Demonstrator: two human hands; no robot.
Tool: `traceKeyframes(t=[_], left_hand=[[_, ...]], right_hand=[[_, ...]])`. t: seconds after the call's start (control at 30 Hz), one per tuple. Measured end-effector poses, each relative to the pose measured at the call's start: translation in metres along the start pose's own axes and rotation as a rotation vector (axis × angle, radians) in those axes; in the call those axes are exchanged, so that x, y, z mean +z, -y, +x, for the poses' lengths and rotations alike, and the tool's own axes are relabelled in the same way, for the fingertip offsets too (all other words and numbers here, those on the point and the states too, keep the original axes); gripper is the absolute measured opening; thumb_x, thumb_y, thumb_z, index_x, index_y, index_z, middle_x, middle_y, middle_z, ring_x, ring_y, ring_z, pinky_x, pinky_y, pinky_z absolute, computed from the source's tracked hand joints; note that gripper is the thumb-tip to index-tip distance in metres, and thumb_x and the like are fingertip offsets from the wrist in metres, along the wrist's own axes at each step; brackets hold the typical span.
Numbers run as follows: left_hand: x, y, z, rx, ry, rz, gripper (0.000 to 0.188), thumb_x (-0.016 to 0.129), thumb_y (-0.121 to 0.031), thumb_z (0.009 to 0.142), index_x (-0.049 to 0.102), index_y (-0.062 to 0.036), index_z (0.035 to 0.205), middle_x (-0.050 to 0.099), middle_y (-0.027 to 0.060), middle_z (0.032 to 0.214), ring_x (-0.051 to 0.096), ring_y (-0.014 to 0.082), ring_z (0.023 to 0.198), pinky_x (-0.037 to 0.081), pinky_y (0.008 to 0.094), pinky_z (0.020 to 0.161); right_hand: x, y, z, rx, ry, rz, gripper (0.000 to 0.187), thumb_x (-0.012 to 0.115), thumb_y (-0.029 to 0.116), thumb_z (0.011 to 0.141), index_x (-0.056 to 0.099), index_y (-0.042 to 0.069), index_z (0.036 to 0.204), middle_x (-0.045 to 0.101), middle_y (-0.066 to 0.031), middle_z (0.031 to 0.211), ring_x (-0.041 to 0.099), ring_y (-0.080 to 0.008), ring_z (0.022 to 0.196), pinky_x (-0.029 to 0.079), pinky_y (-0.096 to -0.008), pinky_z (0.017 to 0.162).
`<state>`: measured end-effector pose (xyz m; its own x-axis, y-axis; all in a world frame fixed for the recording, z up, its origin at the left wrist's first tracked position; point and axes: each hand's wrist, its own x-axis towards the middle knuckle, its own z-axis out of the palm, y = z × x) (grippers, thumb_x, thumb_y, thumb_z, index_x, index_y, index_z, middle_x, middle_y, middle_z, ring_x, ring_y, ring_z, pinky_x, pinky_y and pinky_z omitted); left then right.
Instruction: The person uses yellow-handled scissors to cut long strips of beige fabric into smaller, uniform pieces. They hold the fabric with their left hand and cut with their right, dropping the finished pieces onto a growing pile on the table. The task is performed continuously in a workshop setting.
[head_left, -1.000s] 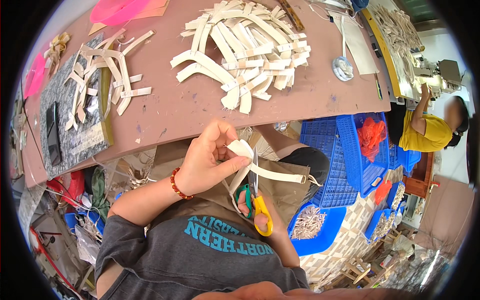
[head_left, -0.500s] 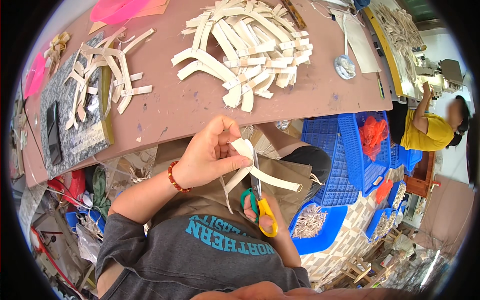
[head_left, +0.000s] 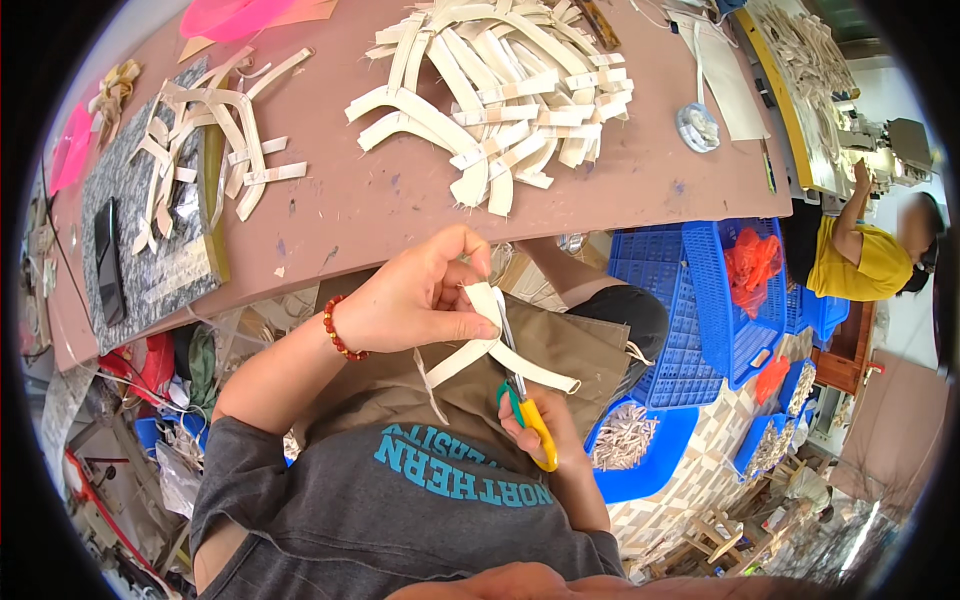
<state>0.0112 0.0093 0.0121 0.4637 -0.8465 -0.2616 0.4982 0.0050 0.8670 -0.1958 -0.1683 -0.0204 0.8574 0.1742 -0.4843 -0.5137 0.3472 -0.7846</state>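
Above my lap, my left hand [head_left: 425, 290] pinches a cream fabric strap piece [head_left: 485, 305] between thumb and fingers. Its branches spread downward, one to the left and one to the right with a small loop at its end. My right hand [head_left: 545, 425] grips scissors [head_left: 535, 420] with a yellow and green handle. Their blades point up and lie along the right edge of the strap piece, near my left thumb. A large pile of similar cream strap pieces [head_left: 500, 95] covers the table [head_left: 330, 190] beyond my hands.
More strap pieces [head_left: 235, 130] lie at the left, partly over a speckled slab [head_left: 185, 265] bearing a phone [head_left: 108, 260]. Blue crates [head_left: 655, 350] and a blue tub of scraps [head_left: 665, 460] stand on the floor at right. A person in a yellow shirt [head_left: 860, 260] works farther right.
The scissors' handles have come closer together, and the blades look more closed beside the strap. My left hand still holds the strap piece in nearly the same place.
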Motion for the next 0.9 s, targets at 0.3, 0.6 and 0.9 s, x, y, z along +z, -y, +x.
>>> traceKeyframes(t=[0.3,0.6,0.9], left_hand=[[0.001,0.000,0.001,-0.051,0.051,0.064,0.043,0.069,0.004,0.077,0.037,-0.0095,0.101,0.062,0.0027,0.085,0.059,0.0048,0.078,0.046,0.0181,0.065],[-0.001,0.005,-0.001,-0.001,0.030,-0.028,0.041,0.067,0.004,0.079,0.037,-0.0082,0.104,0.060,0.0031,0.085,0.056,0.0047,0.073,0.045,0.0193,0.061],[-0.085,-0.111,-0.081,0.587,-0.744,0.229,0.035,0.057,0.001,0.083,0.045,-0.0036,0.116,0.060,0.0052,0.086,0.058,0.0103,0.069,0.048,0.0228,0.060]], right_hand=[[0.019,0.021,0.006,0.135,-0.082,0.042,0.075,0.075,0.059,0.055,0.052,0.002,0.098,0.047,0.0020,0.082,0.040,-0.0036,0.068,0.031,-0.0174,0.057],[0.012,0.006,0.004,0.163,-0.167,-0.039,0.064,0.074,0.051,0.069,0.051,0.001,0.102,0.052,-0.0009,0.082,0.048,-0.0049,0.069,0.037,-0.0165,0.058],[-0.006,-0.003,0.015,-0.099,-0.129,-0.094,0.056,0.065,0.056,0.076,0.052,0.004,0.093,0.049,0.0000,0.078,0.046,-0.0045,0.065,0.037,-0.0174,0.054]])
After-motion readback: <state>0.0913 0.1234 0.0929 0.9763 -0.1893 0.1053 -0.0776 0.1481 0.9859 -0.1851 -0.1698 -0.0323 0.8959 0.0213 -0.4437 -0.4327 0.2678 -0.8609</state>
